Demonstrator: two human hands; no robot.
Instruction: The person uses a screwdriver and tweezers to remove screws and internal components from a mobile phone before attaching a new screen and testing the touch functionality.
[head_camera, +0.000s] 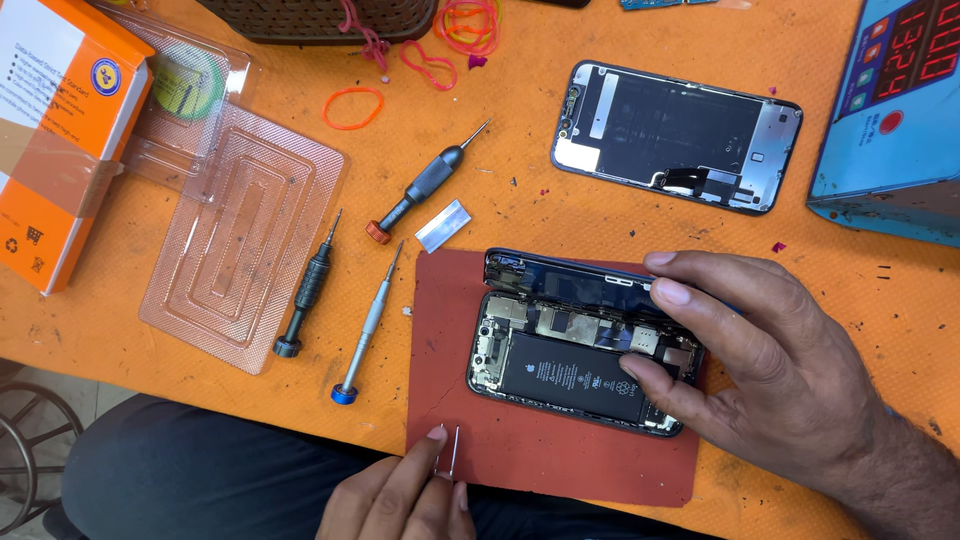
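An opened black smartphone (560, 360) lies on a dark red mat (540, 450), its screen panel (560, 285) tilted up along the far edge. My right hand (770, 370) grips the phone's right end, fingers on the lifted screen and thumb on the black battery (570, 378). My left hand (405, 495) is at the mat's near edge, fingertips pinching thin metal tweezers (448, 455) that lie on the mat.
Three screwdrivers (370, 320) lie left of the mat, beside a clear plastic tray (240, 240) and an orange box (60, 130). An empty phone housing (675, 135) lies at the back. A blue device with red digits (890, 120) stands far right. Rubber bands (352, 107) are scattered.
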